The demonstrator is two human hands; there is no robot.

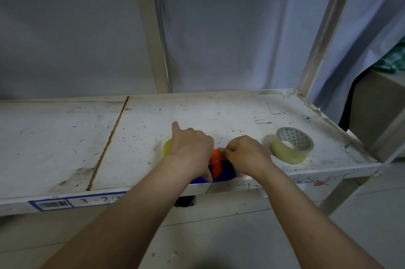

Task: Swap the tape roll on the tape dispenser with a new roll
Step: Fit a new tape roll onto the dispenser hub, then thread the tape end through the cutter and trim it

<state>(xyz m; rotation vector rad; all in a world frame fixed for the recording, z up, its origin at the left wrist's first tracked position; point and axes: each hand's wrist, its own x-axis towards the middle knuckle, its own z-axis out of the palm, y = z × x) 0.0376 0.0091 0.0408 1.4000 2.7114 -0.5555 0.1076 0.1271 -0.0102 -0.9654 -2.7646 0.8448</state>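
Dispenser point(221, 172), blue with an orange part, lay at the front edge of the counter point(153, 115), mostly hidden under both hands. Yellow roll point(167, 148) showed only as a sliver past the left wrist, apparently seated on or against the dispenser; could not be told which. Left hand point(189, 148) pressed down over that roll and the dispenser body, index finger pointing away, thumb hooked down the near side; closed loosely around them rather than pinching. Right hand point(247, 154) curled shut, fingertips point(222, 151) pinching at the top of the orange part, perhaps a tape end or a tab, too small to make out. Second roll point(292, 145), pale yellow-green with a patterned cardboard core, lay flat on the counter just to the right of the right hand, apart from it and untouched. Judged as mid-task, though which roll was old and which new could not be settled: either removal under way with the fresh roll waiting alongside, or the fresh roll already mounted with its tape being threaded to the cutter and the old one set aside. Either way, not finished, with hands on the dispenser. Farther out, a scuffed white surface with pen marks, a barcode label point(53, 204) on the front lip, shelf uprights, and pale sheeting point(219, 27) behind.
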